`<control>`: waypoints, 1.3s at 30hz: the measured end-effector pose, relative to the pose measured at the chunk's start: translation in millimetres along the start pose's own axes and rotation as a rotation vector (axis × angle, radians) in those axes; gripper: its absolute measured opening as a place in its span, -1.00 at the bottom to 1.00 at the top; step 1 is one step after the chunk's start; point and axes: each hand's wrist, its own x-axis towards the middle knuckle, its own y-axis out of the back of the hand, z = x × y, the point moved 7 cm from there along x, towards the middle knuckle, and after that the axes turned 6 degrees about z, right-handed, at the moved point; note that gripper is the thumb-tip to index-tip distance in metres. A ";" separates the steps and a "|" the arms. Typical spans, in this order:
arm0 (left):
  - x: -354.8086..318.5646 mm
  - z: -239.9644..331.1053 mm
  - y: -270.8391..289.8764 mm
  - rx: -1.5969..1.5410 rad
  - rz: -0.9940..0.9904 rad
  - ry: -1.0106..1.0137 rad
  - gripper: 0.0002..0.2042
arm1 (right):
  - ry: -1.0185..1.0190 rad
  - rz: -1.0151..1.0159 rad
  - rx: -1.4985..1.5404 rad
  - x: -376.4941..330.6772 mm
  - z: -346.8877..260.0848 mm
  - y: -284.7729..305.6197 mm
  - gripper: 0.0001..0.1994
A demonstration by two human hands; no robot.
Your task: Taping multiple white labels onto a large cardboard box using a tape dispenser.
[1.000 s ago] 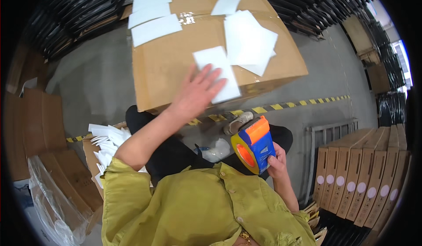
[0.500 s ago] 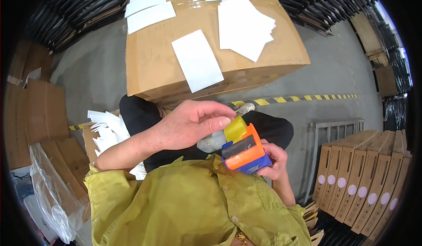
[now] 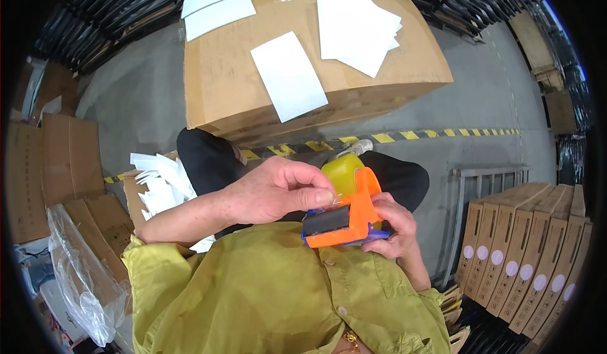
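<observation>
Near the middle of the head view, close against the chest of a yellow-green shirt (image 3: 278,291), the right hand (image 3: 391,227) is wrapped around the grip of an orange tape gun (image 3: 344,218), fingers closed on its handle from the right side. The gun lies roughly level, its dark roller bar facing the camera, with a yellowish tape roll (image 3: 341,172) mounted at its far end. The left hand (image 3: 278,189) comes in from the left, its forearm bare below the rolled sleeve; thumb and forefinger are pinched narrow together right at the gun's front edge, just beside the roll, seemingly on the clear tape end, though the tape itself is too thin to make out.

Farther off, past the hands, stands a large carton (image 3: 303,69), its top seam taped. Several white sheets (image 3: 357,28) lie loose on it, one sheet (image 3: 288,75) alone nearer the front edge. Under the carton's near edge, dark trousers (image 3: 202,161) show, and a black-and-yellow floor stripe (image 3: 417,136) runs right across the grey floor. To the left, more white sheets (image 3: 158,180) fan out of an open box, with flat cardboard (image 3: 57,164) and a clear bag (image 3: 82,272) beside it. At the right, a row of flat brown packs (image 3: 525,246) stands on edge.
</observation>
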 end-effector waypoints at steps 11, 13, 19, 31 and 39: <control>4.8 13.5 39.0 0.634 0.488 -0.338 -0.86 | -0.528 0.036 0.109 0.4 18.9 -16.8 -0.50; 9.4 3.6 46.0 0.510 0.531 -0.261 -0.86 | -0.584 0.107 0.207 3.3 19.0 -19.3 -0.55; 13.7 -7.0 60.7 0.244 0.525 0.004 -0.90 | -0.613 0.073 0.186 3.6 21.7 -23.2 -0.54; 16.7 35.9 94.3 0.469 0.771 -0.315 -0.87 | -0.650 0.147 0.250 13.2 16.4 -23.7 -0.61; 40.8 59.6 133.0 0.819 0.912 -0.522 -0.85 | -0.709 0.204 0.285 10.5 12.2 -26.2 -0.65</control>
